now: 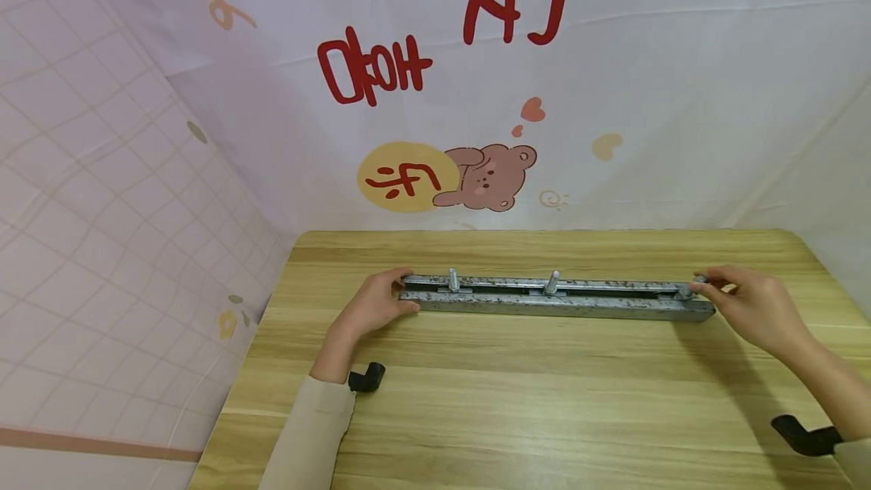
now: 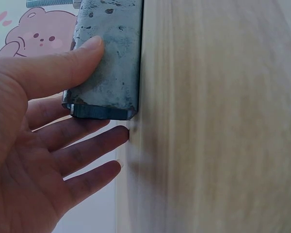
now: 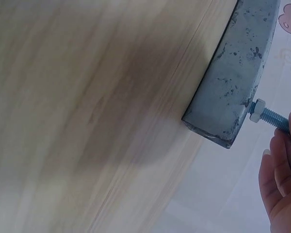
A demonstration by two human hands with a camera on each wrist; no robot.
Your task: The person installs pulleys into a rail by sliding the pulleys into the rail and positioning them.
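Observation:
A grey steel strut channel with dark specks lies across the wooden table, its slot facing up. My left hand grips its left end, the thumb on the near wall and fingers at the far side; in the left wrist view the lower fingers spread below the channel's end. At the right end, my right hand pinches the top of a threaded bolt between thumb and fingers. A hex nut sits low on that bolt, close over the slot. Two more bolts stand up from the slot, one left and one mid-length.
Black curved pieces show by each forearm, one at the left sleeve and one at the right. Behind the wooden table hangs a white printed cloth with a bear; a gridded cloth hangs on the left.

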